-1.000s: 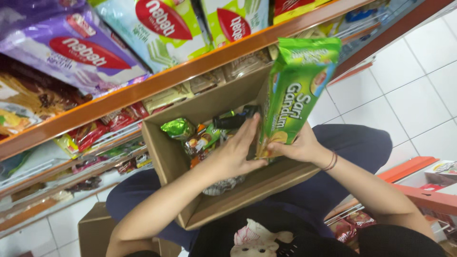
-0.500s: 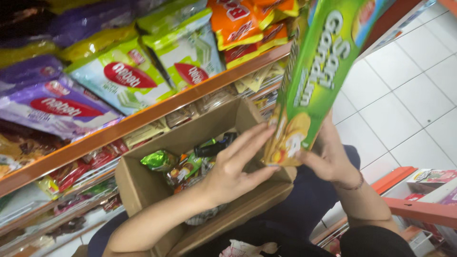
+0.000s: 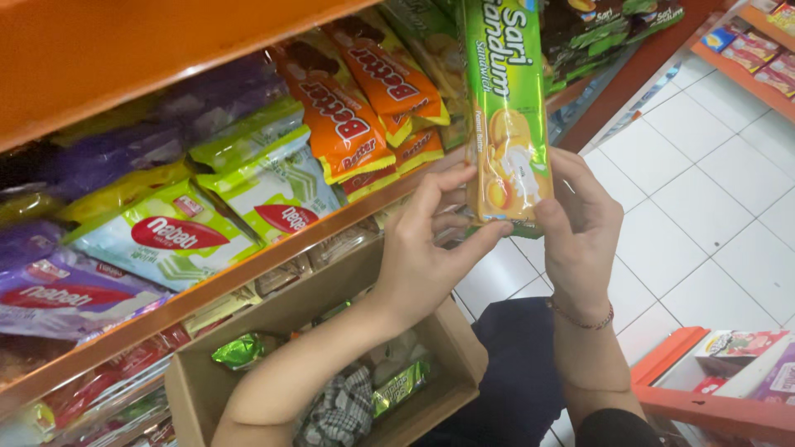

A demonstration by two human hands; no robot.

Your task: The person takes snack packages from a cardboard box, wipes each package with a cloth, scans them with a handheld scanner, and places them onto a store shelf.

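So both hands are up on one long green biscuit pack, held upright right in front of the orange shelf edge; the left hand has its fingers pinched on the pack's lower left edge and the right hand is wrapped around the lower right side, so both are closed on it, bottom end of the pack sitting between the two. Right wrist has a thin beaded bracelet on it. Down below, on the person's lap, sits an open cardboard box, and inside it you can see a shiny green foil packet, another glossy green wrapper and a bit of checked cloth, rest of the contents hidden by the left forearm. The shelf behind is packed: orange snack bags leaning in a row just left of the pack, pale green wafer bags next to those, purple bags further left. Lower right there's an orange rack with a few small boxes on it, over white floor tiles
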